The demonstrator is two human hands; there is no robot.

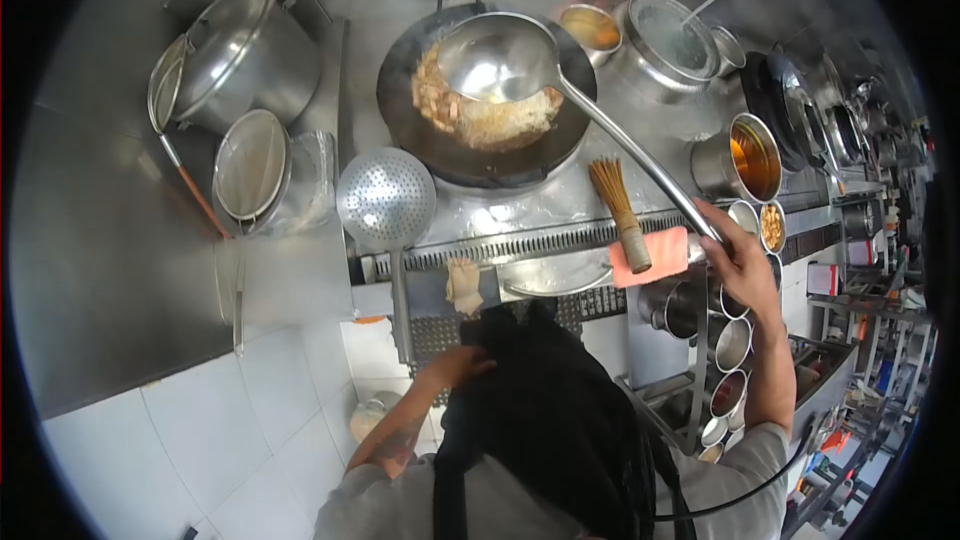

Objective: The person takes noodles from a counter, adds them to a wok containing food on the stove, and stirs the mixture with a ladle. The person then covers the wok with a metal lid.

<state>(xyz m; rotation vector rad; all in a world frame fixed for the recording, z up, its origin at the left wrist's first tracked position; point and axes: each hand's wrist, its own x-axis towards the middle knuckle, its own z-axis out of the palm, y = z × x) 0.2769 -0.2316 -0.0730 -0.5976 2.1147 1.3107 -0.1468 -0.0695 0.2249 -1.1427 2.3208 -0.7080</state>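
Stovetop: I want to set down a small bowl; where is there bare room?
Bare strip: between the wok, perforated ladle, bamboo brush and grate, though wet-looking. Smaller patch: between the big ladle's handle and the amber-liquid pot. Crowded: the pots beyond the wok's right side and the containers near the right hand.

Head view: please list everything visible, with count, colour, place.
Wok: one, black, on stove
Food: one heap, brown, in wok
Ladle: one, silver, over wok
Holed scoop: one, silver, beside wok
Lidded pot: one, silver, upper left
Sieves: two, grey, near lidded pot
Open pots: several, silver, right side
Brush: one, tan, partly on cloth
Cloth: one, pink, stove front
Far-right items: many, mixed, unclear
Right hand: one, bare, on ladle handle
Left hand: one, bare, by black apron
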